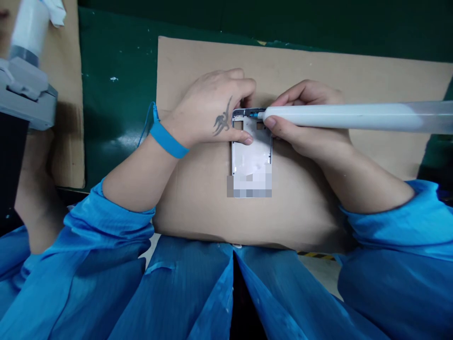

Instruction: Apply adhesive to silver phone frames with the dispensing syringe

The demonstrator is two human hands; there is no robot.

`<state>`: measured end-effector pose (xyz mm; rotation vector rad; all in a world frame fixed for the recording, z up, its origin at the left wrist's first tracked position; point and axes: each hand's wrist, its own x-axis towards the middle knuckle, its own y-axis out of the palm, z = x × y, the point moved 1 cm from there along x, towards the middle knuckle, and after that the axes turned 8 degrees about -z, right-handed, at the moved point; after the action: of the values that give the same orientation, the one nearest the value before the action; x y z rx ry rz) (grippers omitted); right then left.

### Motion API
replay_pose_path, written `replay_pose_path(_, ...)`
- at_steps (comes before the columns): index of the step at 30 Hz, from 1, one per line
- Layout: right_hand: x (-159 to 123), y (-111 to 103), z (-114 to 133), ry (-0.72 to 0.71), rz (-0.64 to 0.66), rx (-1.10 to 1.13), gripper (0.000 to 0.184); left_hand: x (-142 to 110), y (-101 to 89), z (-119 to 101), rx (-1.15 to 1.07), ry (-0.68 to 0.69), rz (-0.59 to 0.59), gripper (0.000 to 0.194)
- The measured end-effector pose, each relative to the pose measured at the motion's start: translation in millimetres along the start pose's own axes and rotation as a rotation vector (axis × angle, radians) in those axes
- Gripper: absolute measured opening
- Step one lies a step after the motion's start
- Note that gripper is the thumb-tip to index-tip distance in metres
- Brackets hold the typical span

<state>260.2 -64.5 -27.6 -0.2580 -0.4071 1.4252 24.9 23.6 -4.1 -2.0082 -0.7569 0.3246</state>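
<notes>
A metal phone frame (pixel 251 146) lies flat on a big brown piece of cardboard (pixel 354 75), near the middle of it. The low end of the frame is blurred, so I can't see that part well. The person's left hand (pixel 208 108) holds the frame at its top end. The thumb presses on the front, and the fingers curl over the top edge, so the hand is clamped on it. This hand has a dark tattoo (pixel 222 117) on its back. A blue strap (pixel 169 140) goes around the left wrist, and a thin blue wire (pixel 146 123) runs from it.

The right hand (pixel 304 127) pinches a long white syringe (pixel 339 116), with the thumb and fingers closed around it. Its small blue tip (pixel 255 114) is at the top edge of the frame.

The cardboard sits on a dark green table top (pixel 116 104) with small white marks. Another piece of cardboard (pixel 67 94) is at the left, and a gray holder (pixel 24 89) with a white tube (pixel 30 28) stands over it. The person wears a shiny blue work coat (pixel 375 222). Past the table edge, a bit of yellow and black tape (pixel 316 255) shows on the floor.
</notes>
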Motion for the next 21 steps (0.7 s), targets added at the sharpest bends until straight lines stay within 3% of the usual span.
replay_pose_path(12, 1.6, 1.3, -1.7, -0.015, -0.031, -0.004, 0.042, 0.7, 0.0, 0.0, 0.009, -0.038, 0.016, 0.056)
replay_pose_path(21, 1.7, 3.1, 1.7, 0.021, -0.046, -0.001, 0.055, 0.7, -0.7, 4.3, -0.053, -0.03, 0.016, 0.061)
